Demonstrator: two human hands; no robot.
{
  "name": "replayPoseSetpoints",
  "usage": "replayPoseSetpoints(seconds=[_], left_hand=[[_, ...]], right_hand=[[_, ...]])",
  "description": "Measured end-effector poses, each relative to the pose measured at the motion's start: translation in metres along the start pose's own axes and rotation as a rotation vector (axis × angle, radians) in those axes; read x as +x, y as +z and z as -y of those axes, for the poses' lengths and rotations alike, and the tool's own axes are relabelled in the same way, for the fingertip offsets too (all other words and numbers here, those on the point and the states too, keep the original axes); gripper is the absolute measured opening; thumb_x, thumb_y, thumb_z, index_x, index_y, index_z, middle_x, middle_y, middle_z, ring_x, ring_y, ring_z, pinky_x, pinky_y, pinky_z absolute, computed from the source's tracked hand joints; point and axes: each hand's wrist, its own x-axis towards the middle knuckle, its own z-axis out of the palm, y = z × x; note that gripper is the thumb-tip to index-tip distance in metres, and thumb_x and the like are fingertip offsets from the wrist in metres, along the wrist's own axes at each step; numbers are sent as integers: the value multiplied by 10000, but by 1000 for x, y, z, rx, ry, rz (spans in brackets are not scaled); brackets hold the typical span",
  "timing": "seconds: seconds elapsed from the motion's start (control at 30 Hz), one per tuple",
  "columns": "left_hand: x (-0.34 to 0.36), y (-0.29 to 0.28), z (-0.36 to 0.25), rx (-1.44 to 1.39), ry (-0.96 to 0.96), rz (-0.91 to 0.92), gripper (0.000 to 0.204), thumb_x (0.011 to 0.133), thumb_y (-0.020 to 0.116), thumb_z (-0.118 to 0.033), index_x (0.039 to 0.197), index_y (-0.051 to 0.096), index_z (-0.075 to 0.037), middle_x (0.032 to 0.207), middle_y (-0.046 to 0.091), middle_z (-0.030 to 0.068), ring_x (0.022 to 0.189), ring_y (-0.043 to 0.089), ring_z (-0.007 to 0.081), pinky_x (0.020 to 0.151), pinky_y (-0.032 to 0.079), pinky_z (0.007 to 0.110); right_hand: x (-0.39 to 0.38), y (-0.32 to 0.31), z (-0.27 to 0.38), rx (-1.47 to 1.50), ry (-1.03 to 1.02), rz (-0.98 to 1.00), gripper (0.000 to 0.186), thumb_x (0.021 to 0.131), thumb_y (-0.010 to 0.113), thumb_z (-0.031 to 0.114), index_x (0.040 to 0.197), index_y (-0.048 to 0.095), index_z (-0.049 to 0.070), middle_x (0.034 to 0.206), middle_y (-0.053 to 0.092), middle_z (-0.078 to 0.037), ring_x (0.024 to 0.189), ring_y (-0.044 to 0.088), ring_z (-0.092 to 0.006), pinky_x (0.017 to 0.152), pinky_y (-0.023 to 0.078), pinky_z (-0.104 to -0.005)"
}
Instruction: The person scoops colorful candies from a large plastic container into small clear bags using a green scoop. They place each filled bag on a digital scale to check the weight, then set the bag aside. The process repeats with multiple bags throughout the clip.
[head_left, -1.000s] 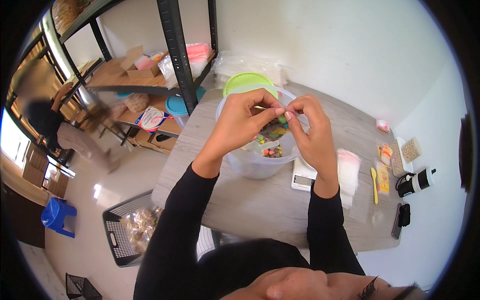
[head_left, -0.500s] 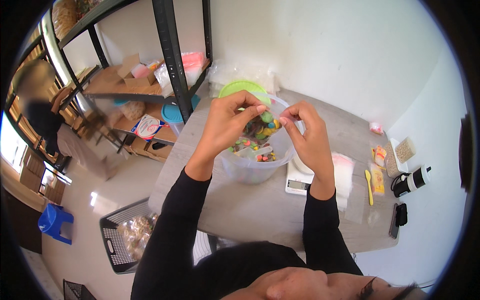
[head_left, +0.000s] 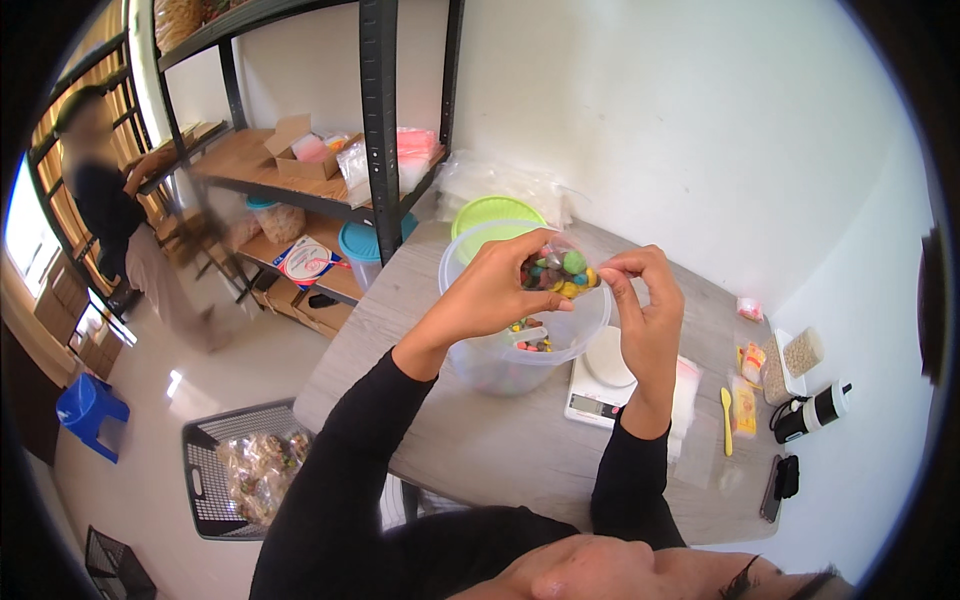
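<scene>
A small clear plastic bag of colourful pebble-like candies (head_left: pixel 562 268) is held up over the tub's right side. My left hand (head_left: pixel 495 290) wraps round the bag from the left, thumb below it. My right hand (head_left: pixel 645 300) pinches the bag's right end between thumb and fingers. Beneath them stands a translucent plastic tub (head_left: pixel 500 374) with more of the candies (head_left: pixel 540 346) inside. A clear scoop (head_left: pixel 528 336) rests in the tub on the candies. Just right of the tub is a white kitchen scale (head_left: pixel 592 404), partly behind my right wrist.
A green lid (head_left: pixel 498 212) and plastic bags (head_left: pixel 505 182) lie behind the tub. A yellow spoon (head_left: pixel 727 420), a black-and-white bottle (head_left: pixel 812 412) and a phone (head_left: pixel 771 488) lie at right. A basket of filled bags (head_left: pixel 205 510) stands on the floor; a person (head_left: pixel 105 215) stands by shelves.
The candy bag has tipped up and turned, so more of its contents shows. My right hand has shifted from the bag's upper edge to its right end. The whole view has swung slightly.
</scene>
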Motion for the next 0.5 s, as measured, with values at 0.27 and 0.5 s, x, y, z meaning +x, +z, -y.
replayPoseSetpoints(seconds=[0.27,0.5], left_hand=[[0,-12,3,191,128,-209,476,751,902,-162,1171,722,-30,897,704,28,756,547,71,672,463,245],[-31,-44,-3,304,195,-433,565,782,902,-166,1276,650,-61,1088,700,17,810,573,60,656,471,226]], right_hand=[[1,-19,-9,137,-29,-284,417,1014,655,103,1401,532,10,1176,585,-96,1027,574,-170,935,474,-307],[-3,-53,-5,24,-2,-460,363,1021,616,43,1375,558,-13,1168,612,-120,1061,599,-174,936,504,-298]])
